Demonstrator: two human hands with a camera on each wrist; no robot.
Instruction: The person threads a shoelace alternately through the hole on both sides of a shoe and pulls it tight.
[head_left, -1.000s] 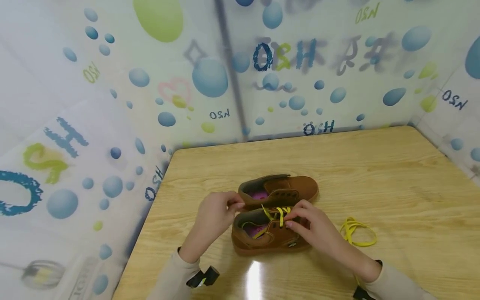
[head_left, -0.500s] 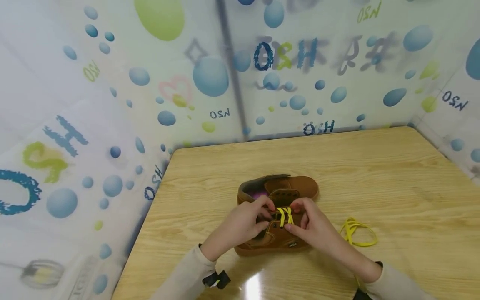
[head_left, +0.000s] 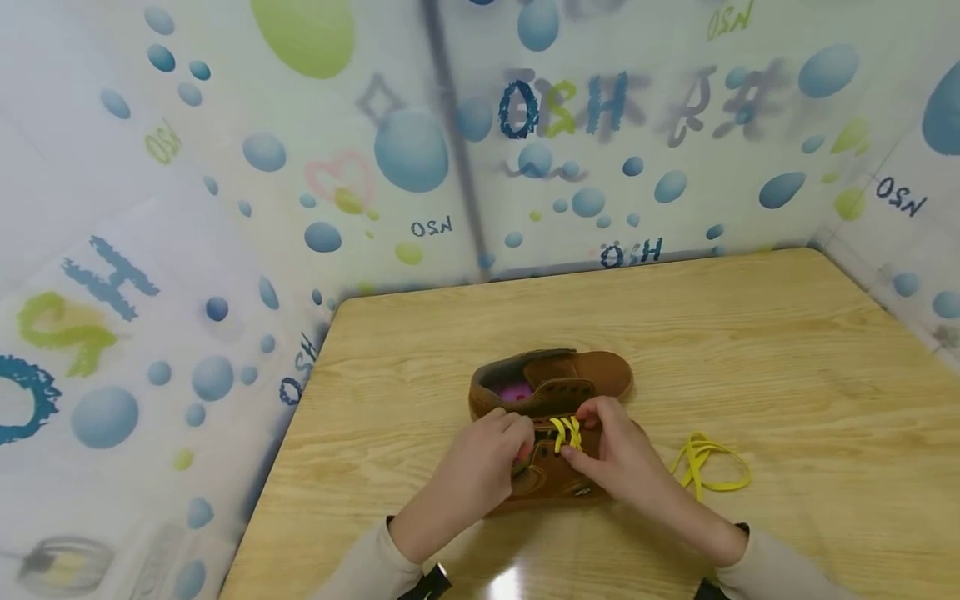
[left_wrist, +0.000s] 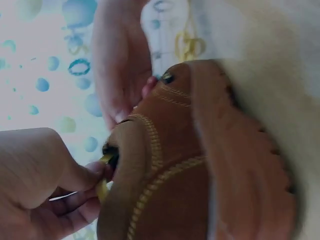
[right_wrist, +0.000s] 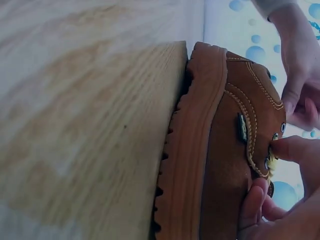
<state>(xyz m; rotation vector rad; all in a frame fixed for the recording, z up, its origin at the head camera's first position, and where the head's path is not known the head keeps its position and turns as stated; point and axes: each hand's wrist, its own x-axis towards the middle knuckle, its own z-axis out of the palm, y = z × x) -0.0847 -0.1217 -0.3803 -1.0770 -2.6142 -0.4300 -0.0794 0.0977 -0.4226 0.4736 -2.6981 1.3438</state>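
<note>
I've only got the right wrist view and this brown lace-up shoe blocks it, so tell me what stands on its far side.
Observer: A second brown lace-up shoe stands there.
Operator: Noted. Report anything loose lying nearby.
Observer: A loose bunch of yellow lace lies on the wooden table, to the right of the right hand.
Operator: Now check the left hand; I can't make out its hold.
Observer: The left wrist view shows it pinching a yellow strand.
</note>
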